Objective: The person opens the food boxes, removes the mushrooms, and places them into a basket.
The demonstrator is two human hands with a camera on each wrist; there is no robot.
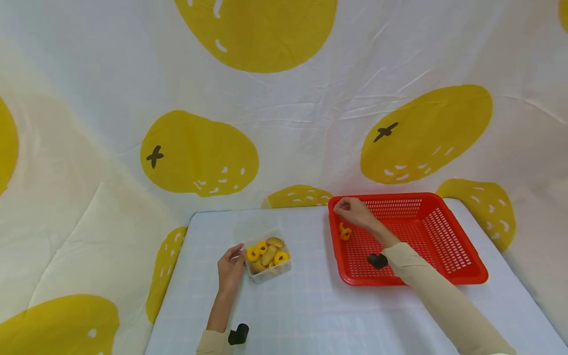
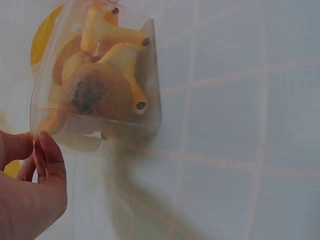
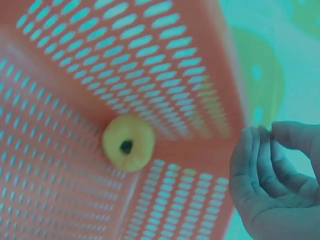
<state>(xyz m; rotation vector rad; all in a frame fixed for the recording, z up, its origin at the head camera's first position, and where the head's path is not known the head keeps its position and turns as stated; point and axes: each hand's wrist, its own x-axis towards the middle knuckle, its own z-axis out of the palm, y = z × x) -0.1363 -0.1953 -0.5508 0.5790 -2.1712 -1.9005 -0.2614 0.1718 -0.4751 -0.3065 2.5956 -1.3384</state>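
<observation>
My left hand (image 1: 232,268) pinches the near-left rim of a clear plastic box (image 1: 269,274) between thumb and fingers. Yellow trumpet-shaped mushrooms (image 2: 122,65) with dark ends lie in it among rounded brown ones (image 2: 97,92). Over the far-left corner of a red perforated basket (image 1: 343,278) is my right hand (image 1: 355,213). Its fingers are bent, with the tips meeting the thumb close by the rim; nothing shows between them. Below that hand, a yellow mushroom (image 3: 128,144) with a dark middle lies in the basket's corner.
Box and basket stand on a white gridded tabletop (image 1: 306,305), the basket to the right. Behind the table hangs a white cloth (image 1: 301,138) printed with large yellow fruit. My right forearm sleeve (image 1: 437,286) crosses the basket's near rim.
</observation>
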